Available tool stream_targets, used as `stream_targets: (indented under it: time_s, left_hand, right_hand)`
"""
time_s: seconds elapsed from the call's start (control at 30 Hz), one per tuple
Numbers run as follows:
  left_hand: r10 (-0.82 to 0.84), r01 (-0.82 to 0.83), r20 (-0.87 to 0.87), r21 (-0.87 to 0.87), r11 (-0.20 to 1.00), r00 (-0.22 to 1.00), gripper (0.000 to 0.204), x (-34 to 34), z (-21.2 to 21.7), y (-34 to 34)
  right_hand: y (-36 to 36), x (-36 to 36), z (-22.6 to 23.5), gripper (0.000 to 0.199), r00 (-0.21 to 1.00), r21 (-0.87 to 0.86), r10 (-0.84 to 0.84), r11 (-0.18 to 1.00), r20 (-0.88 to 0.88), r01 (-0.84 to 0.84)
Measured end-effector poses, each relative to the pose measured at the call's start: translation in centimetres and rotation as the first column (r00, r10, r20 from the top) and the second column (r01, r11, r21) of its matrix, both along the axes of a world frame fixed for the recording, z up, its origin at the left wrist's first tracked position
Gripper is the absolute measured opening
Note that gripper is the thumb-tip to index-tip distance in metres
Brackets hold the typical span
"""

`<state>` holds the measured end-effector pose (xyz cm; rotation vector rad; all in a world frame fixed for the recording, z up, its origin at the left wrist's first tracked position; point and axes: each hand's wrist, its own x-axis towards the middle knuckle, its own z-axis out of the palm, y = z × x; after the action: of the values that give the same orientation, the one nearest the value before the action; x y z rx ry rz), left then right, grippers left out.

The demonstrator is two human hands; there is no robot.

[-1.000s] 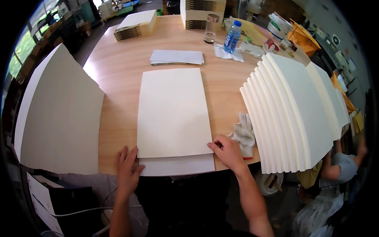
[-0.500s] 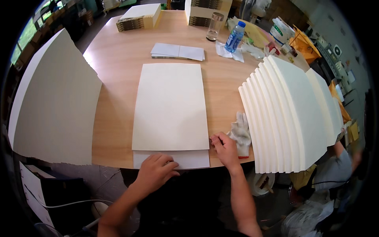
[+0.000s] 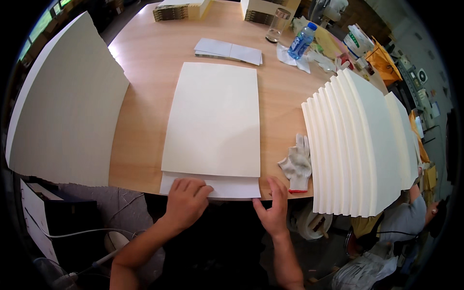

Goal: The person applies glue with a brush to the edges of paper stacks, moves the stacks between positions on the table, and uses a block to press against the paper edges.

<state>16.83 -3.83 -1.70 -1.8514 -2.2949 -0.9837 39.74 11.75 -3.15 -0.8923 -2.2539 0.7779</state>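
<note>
A large cream-white board (image 3: 212,121) lies flat on the table in front of me. From under its near edge a white paper sheet (image 3: 227,187) sticks out along the table's front edge. My left hand (image 3: 187,203) rests on this sheet, left of its middle, with fingers bent and fingertips close to the board's edge; it grips nothing that I can see. At the sheet's near right corner is my right hand (image 3: 273,208), thumb and fingers apart. The thumb touches or nearly touches the corner, while the fingers point up over the table.
A tall white stack (image 3: 67,106) stands left; fanned white stacks (image 3: 357,145) stand right, beside a work glove (image 3: 297,164). Beyond the board lie folded white cards (image 3: 228,50), a blue-capped bottle (image 3: 302,42) and a glass jar (image 3: 278,25). A person (image 3: 406,220) is at far right.
My right hand has opened from a closed pose and moved down to the sheet's corner. My left hand has shifted slightly on the sheet. The whole view has tilted somewhat.
</note>
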Motion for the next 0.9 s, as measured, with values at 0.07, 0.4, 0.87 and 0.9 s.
stream_targets:
  time_s: [0.07,0.4,0.87,0.9]
  left_hand:
    - [0.141,-0.14,-0.022,0.018,0.99,0.99,0.028,-0.8,0.0,-1.3]
    - [0.324,-0.343,0.299,0.011,0.939,0.897,0.022,-5.7,-2.4,-6.3]
    - [0.331,-0.347,0.25,0.021,0.938,0.91,0.022,-5.4,-2.5,-5.9]
    - [0.341,-0.355,0.223,0.024,0.934,0.913,0.023,-5.1,-2.2,-5.7]
  right_hand:
    - [0.1,-1.0,0.2,0.056,1.0,0.091,-0.007,0.996,0.025,0.005]
    - [-0.3,-1.4,-0.5,0.025,1.0,-0.008,-0.013,1.0,0.005,0.013]
    - [-0.2,-1.0,-0.5,0.029,0.999,-0.007,-0.021,1.0,0.033,0.021]
    - [-0.1,-0.9,-0.5,0.031,0.998,-0.01,-0.023,1.0,0.056,0.024]
